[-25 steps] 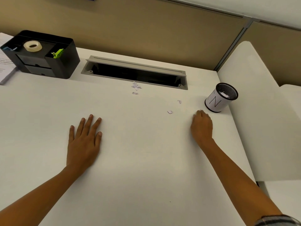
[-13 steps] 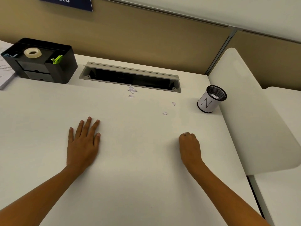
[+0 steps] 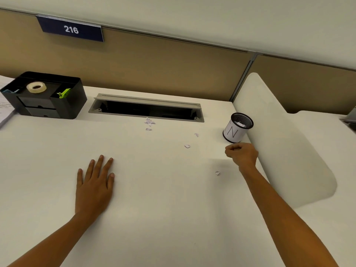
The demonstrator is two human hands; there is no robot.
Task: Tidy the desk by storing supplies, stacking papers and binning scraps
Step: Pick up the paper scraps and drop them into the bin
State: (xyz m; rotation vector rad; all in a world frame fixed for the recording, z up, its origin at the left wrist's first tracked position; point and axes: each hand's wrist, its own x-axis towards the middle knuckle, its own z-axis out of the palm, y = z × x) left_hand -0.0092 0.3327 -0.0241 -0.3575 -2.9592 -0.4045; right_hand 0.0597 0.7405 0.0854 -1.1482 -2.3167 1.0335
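Note:
My right hand is curled into a fist just in front of the small mesh bin, a white-wrapped cup with scraps inside; no scrap shows in the fist. My left hand lies flat on the white desk, fingers straight. Small paper scraps lie loose: a cluster by the cable slot, two scraps left of the bin, and one scrap below my right hand. A black organiser at the back left holds a tape roll and a green clip.
A grey cable slot is open along the desk's back. Printed papers lie left of the organiser. A white curved divider stands right behind the bin. A tan partition with a "216" sign closes the back.
My right hand drew back toward me from beside the bin, then went forward to the bin as a fist. A scrap now lies where it had been. My left hand stayed flat.

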